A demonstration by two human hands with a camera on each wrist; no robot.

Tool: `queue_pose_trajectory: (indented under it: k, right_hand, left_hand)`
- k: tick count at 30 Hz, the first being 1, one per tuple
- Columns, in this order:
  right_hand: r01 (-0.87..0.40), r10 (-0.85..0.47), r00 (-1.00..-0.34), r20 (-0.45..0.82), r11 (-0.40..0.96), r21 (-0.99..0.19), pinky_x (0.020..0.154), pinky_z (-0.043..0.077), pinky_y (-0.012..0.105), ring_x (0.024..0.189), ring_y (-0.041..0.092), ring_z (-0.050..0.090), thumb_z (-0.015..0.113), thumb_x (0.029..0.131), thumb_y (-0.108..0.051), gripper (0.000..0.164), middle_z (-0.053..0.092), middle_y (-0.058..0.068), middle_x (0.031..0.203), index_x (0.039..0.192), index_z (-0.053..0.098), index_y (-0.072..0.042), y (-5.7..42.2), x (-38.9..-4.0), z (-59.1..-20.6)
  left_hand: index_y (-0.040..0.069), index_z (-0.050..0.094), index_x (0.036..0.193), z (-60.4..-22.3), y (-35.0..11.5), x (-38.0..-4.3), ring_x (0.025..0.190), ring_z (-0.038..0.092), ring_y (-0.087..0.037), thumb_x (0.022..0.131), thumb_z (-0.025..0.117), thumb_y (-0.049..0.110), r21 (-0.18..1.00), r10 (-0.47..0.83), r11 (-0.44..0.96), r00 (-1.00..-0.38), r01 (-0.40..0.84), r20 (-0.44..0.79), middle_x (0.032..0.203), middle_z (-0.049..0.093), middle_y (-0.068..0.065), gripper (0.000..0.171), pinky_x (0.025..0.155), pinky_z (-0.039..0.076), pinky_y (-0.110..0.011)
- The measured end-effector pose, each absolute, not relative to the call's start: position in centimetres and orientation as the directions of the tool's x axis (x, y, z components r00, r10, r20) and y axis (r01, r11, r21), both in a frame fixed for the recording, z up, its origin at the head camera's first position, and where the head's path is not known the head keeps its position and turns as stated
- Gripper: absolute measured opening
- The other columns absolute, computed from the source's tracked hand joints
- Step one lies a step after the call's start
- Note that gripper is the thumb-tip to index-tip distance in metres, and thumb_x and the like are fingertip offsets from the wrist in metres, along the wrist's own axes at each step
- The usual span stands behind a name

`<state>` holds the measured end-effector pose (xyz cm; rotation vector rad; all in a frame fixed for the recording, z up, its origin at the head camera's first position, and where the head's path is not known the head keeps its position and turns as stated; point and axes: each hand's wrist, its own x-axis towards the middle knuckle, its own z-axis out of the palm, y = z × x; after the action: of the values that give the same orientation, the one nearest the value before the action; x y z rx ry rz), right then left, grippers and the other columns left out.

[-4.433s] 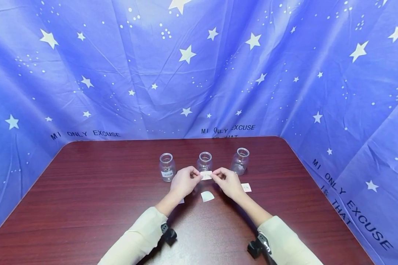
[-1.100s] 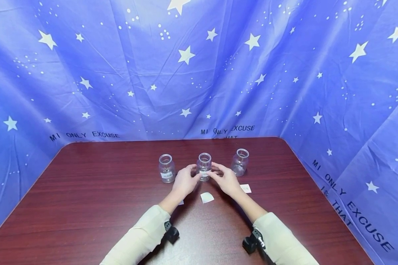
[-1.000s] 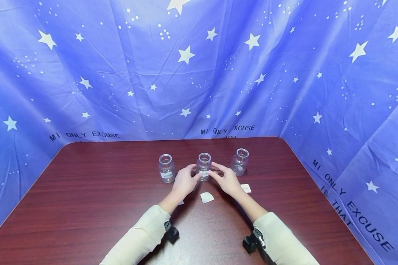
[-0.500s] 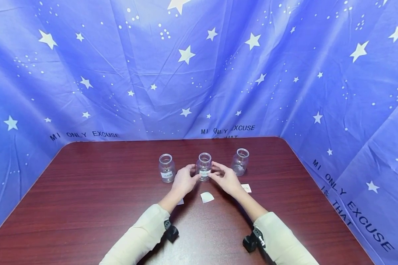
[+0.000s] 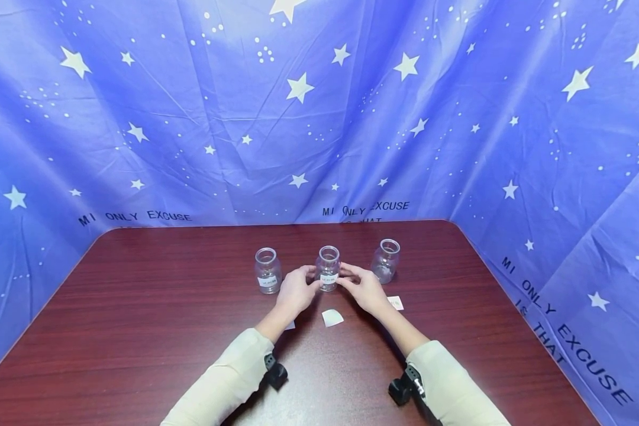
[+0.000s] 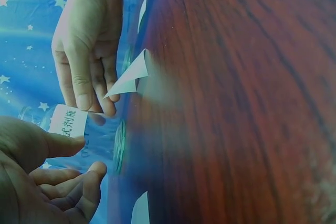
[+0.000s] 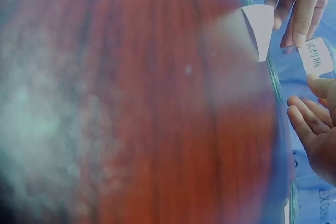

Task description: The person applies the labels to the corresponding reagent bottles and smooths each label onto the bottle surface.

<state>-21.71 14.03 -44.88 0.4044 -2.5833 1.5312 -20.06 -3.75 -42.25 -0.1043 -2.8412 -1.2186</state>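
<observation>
The middle glass jar [image 5: 328, 264] stands upright on the table, a white label [image 5: 328, 279] with handwritten characters lying flat on its front. My left hand [image 5: 297, 290] holds the jar from the left, its thumb on the label's left edge. From the other side my right hand [image 5: 366, 289] holds it, thumb at the label's right edge and fingers reaching behind. In the left wrist view both thumbs [image 6: 73, 144] meet the label's edges. Another jar [image 5: 267, 269], to the left, bears a similar label. A third jar [image 5: 386, 263] stands to the right with no label visible on its front.
A curled white paper piece [image 5: 332, 318] lies in front of the middle jar. Near my right wrist is a white label with writing [image 5: 396, 303]. Another white piece [image 5: 290, 325] is partly hidden by my left wrist. A starry blue curtain [image 5: 319, 136] borders the table [image 5: 154, 307].
Earlier, both hands pinched the label in front of the middle jar; now it lies against the glass and the hands hold the jar's sides. Over the last second the thumbs have barely shifted.
</observation>
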Motion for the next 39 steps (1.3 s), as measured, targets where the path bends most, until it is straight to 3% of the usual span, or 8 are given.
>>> queue_pose_trajectory:
  k: [8,15,23,26,29,33,39]
  right_hand:
    - [-0.315,-0.185,-0.947,0.261,0.403,-0.859,0.074,0.054,0.023,0.086,0.025,0.068,0.070,0.083,-0.010,0.045,0.069,0.020,0.106,0.125,0.057,0.001,14.2,-21.7,-44.6]
    - [-0.326,-0.168,-0.945,0.280,0.414,-0.850,0.072,0.053,0.021,0.085,0.020,0.068,0.069,0.084,-0.015,0.039,0.070,0.016,0.103,0.120,0.061,-0.002,14.1,-21.6,-44.2]
    - [-0.314,-0.153,-0.949,0.275,0.403,-0.859,0.069,0.050,0.017,0.085,0.028,0.067,0.068,0.084,-0.010,0.037,0.069,0.021,0.102,0.118,0.061,0.002,13.8,-21.3,-43.7]
    - [-0.312,-0.167,-0.949,0.266,0.404,-0.860,0.070,0.052,0.020,0.087,0.035,0.067,0.066,0.084,-0.005,0.037,0.067,0.026,0.103,0.119,0.058,0.007,13.5,-20.4,-42.3]
    - [-0.313,-0.175,-0.949,0.263,0.409,-0.857,0.075,0.055,0.030,0.089,0.038,0.066,0.066,0.084,-0.003,0.037,0.066,0.029,0.104,0.118,0.057,0.011,13.4,-19.5,-40.9]
    - [-0.317,-0.155,-0.948,0.277,0.428,-0.846,0.078,0.055,0.034,0.089,0.031,0.067,0.068,0.084,-0.008,0.031,0.068,0.023,0.103,0.113,0.062,0.004,14.0,-20.3,-42.2]
    - [-0.325,-0.158,-0.946,0.284,0.486,-0.811,0.072,0.053,0.023,0.083,0.019,0.067,0.069,0.084,-0.016,0.023,0.071,0.012,0.097,0.103,0.067,-0.002,15.4,-20.4,-42.5]
  left_hand:
    - [0.006,0.058,0.124,-42.0,-4.0,-20.0,0.110,0.061,-0.026,0.086,0.066,0.025,0.741,0.044,0.667,-0.998,0.070,0.056,0.113,0.068,-0.010,0.043,0.093,0.047,-0.042]
    - [0.008,0.060,0.121,-41.5,-4.3,-19.9,0.105,0.063,-0.023,0.089,0.063,0.027,0.751,0.041,0.656,-0.997,0.080,0.071,0.108,0.070,-0.006,0.037,0.089,0.048,-0.040]
    - [0.007,0.062,0.118,-41.7,-4.3,-19.8,0.103,0.064,-0.023,0.088,0.063,0.027,0.748,0.035,0.656,-0.994,0.099,0.100,0.105,0.070,-0.006,0.035,0.088,0.049,-0.040]
    - [0.007,0.062,0.116,-41.6,-4.3,-19.6,0.100,0.064,-0.022,0.088,0.064,0.026,0.746,0.029,0.659,-0.994,0.100,0.107,0.103,0.071,-0.006,0.034,0.086,0.049,-0.039]
    - [0.006,0.063,0.113,-41.4,-4.4,-19.3,0.094,0.065,-0.020,0.087,0.064,0.026,0.746,0.023,0.658,-0.993,0.101,0.115,0.097,0.071,-0.005,0.033,0.083,0.050,-0.037]
    - [0.005,0.065,0.109,-41.0,-4.7,-18.8,0.087,0.066,-0.019,0.086,0.065,0.026,0.741,0.028,0.661,-0.991,0.118,0.133,0.091,0.072,-0.004,0.031,0.079,0.051,-0.036]
    - [0.011,0.070,0.097,-40.5,-4.7,-18.1,0.084,0.067,-0.016,0.084,0.066,0.028,0.720,0.089,0.674,-0.986,0.166,0.144,0.088,0.073,-0.002,0.021,0.075,0.051,-0.034]
